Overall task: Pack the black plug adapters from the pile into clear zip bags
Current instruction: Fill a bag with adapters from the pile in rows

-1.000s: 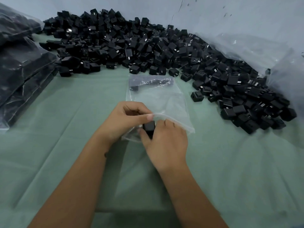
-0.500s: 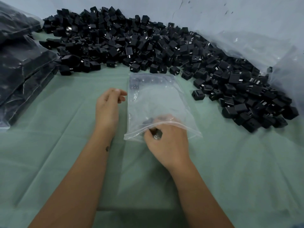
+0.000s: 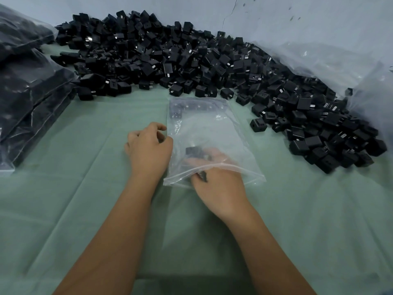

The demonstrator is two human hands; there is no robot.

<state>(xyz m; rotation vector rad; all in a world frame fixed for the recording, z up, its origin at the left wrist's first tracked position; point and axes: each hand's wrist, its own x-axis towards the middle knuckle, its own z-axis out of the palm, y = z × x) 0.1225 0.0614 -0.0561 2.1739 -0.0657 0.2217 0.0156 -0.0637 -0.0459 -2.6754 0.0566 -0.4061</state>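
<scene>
Head view, step in hand: the right hand (image 3: pixel 217 184) is reaching through the mouth of the clear zip bag (image 3: pixel 210 133) with a black adapter (image 3: pixel 194 151), its fingers inside the film and curled about the piece.
Doing it well: my judgement is that the adapter should be pushed well away from the zip strip toward the bag's far end before the fingers let go, so nothing sits in the way of the seal. The mouth needs to be kept open while the hand backs out, or the film may drag along.
Left hand: the left hand (image 3: pixel 148 147) rests just beside the bag's left edge, fingers loosely curled, gripping nothing that I can see; whether a fingertip touches the film is unclear.
Adapter relative to bag: inside, near the mouth, under the right hand's fingers.
Bag's far end: a few adapters (image 3: pixel 180 107) already lie there, dim through the plastic.
Pile relative to bag: the pile (image 3: pixel 191 58) curves beyond and to the right of the bag, its nearest pieces close to the bag's far edge.
Left of bag: filled bags (image 3: pixel 25 99) are stacked well apart on the green cloth (image 3: pixel 85 188).
</scene>
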